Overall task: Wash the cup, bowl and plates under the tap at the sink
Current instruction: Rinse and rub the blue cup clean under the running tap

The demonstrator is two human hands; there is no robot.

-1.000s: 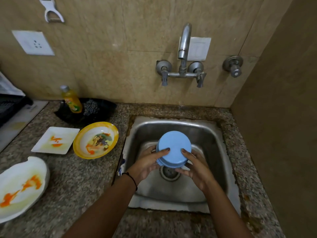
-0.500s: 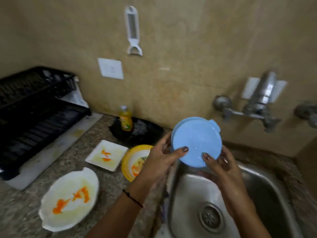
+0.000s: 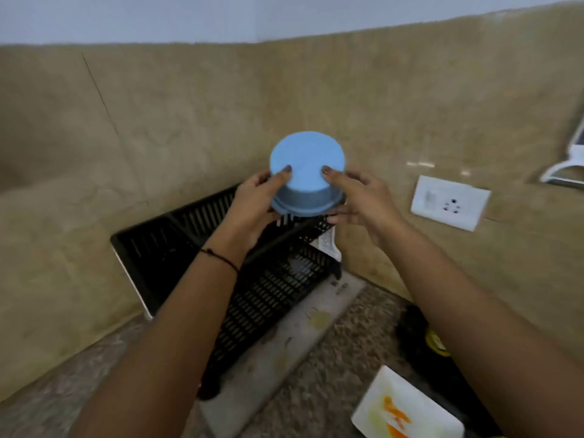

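1. Centre of frame: the blue bowl [image 3: 306, 165] is held upside down, base toward the camera, just above the dish rack [image 3: 262, 289]. The inverted pose probably lets water drain out of it once it is set down.
2. The left hand [image 3: 249, 207] grasps the bowl's left side, thumb tip on the flat base and fingers curled round the wall. The right hand [image 3: 363, 200] mirrors it, thumb on the base and fingers reaching under the rim. This two-sided hold keeps a smooth, likely wet vessel level.
3. The bowl looks like matt plastic: round, with a flat base, a slightly flared wall and a stepped lip at the rim.
4. The rack is black plastic, box-shaped with slotted walls and floor. It stands on a pale, stained drip tray [image 3: 284, 349], placed to catch run-off.
5. Lower right: a white square plate [image 3: 407, 409] streaked with orange residue lies on the speckled stone surface [image 3: 331, 384], apparently awaiting washing.
6. Right of centre: a white wall socket [image 3: 450, 207] is set in the glossy beige wall [image 3: 189, 121].
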